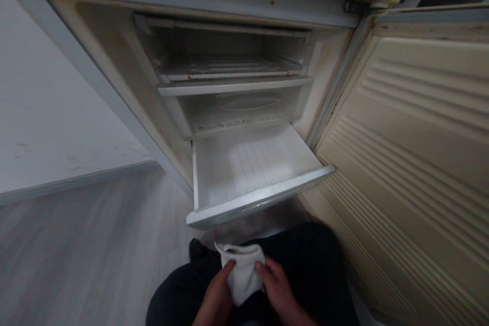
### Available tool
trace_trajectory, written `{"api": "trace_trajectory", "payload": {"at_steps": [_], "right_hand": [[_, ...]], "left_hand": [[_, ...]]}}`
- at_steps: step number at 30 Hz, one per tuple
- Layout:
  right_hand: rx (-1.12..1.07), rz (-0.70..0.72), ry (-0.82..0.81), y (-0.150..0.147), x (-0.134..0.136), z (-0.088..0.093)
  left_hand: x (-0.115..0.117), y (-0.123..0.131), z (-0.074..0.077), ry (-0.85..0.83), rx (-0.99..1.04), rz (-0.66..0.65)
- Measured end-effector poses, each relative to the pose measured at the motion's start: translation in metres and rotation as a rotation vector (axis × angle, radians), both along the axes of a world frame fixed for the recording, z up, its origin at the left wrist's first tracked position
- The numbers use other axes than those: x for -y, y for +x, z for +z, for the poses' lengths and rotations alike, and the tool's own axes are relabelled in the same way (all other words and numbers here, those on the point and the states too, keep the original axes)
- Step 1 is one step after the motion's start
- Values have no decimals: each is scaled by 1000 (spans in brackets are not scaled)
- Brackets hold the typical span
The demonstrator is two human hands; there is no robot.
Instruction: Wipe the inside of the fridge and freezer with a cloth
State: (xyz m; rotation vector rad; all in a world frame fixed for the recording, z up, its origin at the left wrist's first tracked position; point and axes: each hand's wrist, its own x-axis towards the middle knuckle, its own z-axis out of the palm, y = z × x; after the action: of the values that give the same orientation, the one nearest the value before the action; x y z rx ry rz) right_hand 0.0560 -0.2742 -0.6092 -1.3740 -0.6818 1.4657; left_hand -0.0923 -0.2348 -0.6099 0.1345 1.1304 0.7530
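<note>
A folded white cloth (244, 275) is held between my two hands, low in the view above my lap. My left hand (220, 288) is closed on the cloth's left side, thumb on top. On the right side my right hand (275, 282) pinches it, with the thumb on the near face and fingers behind. Just beyond the hands, a white freezer drawer (217, 170) is pulled out, its ribbed bottom showing and nothing lying in it. Neither hand touches the drawer.
Above the pulled-out drawer sits a pushed-in drawer (248, 104), with a wire-like shelf (237, 67) higher up. The ribbed freezer door (412, 127) stands wide open at the right. A white wall (57, 97) and grey wood-look floor (95, 249) lie at the left.
</note>
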Motion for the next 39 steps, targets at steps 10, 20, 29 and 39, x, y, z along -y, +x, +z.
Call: {"api": "trace_trajectory", "payload": {"at_steps": [10, 20, 29, 39], "right_hand": [[-182, 55, 100, 26, -5, 23], [419, 168, 112, 85, 17, 25], [700, 118, 251, 104, 35, 21], [274, 58, 122, 88, 25, 18]], "left_hand": [[-10, -20, 43, 505, -426, -528], [-62, 16, 98, 1359, -1231, -572], [-100, 41, 111, 1307, -1472, -355], [-143, 47, 133, 1308, -1490, -389]]}}
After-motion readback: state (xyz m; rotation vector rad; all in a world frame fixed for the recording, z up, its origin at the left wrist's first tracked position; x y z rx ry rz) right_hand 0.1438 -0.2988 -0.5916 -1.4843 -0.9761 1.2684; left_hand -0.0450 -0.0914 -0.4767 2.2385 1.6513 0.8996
